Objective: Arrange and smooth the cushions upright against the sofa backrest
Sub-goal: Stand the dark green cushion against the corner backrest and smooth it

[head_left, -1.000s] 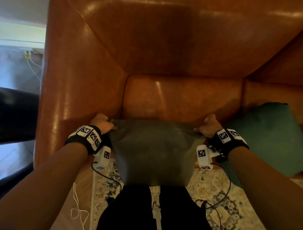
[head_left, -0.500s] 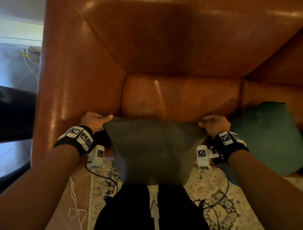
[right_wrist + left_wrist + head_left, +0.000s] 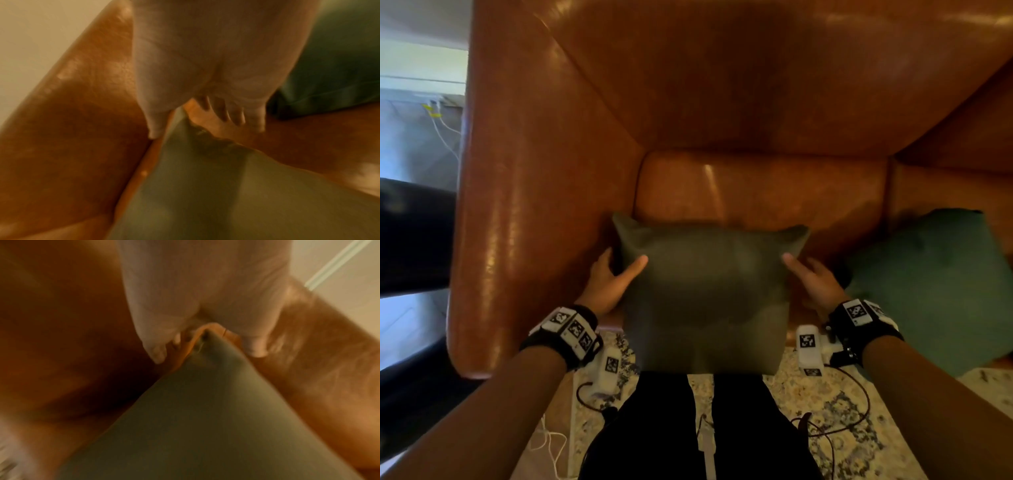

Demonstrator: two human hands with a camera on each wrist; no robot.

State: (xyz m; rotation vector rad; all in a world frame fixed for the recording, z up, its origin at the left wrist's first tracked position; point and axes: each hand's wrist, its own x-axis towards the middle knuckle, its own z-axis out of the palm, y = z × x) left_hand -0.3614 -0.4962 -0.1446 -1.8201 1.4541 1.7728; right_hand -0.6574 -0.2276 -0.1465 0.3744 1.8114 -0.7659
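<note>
An olive-grey cushion (image 3: pixel 705 301) stands up in front of the brown leather sofa seat (image 3: pixel 756 192), its top corners pointing at the backrest (image 3: pixel 722 85). My left hand (image 3: pixel 619 265) holds its left edge, thumb on the front face and fingers behind. My right hand (image 3: pixel 803 267) holds the right edge the same way. In the blurred left wrist view the cushion's corner (image 3: pixel 207 344) sits between thumb and fingers; in the right wrist view its edge (image 3: pixel 185 146) does too. A dark green cushion (image 3: pixel 935 284) lies tilted on the seat to the right.
The sofa's left armrest (image 3: pixel 517 205) rises close beside my left hand. A patterned rug (image 3: pixel 832 407) lies under my legs, with cables (image 3: pixel 551 445) trailing over it. A dark object (image 3: pixel 410 236) stands left of the sofa.
Both hands let go of the cushion's top corners and slid down to its side edges. The cushion has moved forward over the seat, and its top now stands free.
</note>
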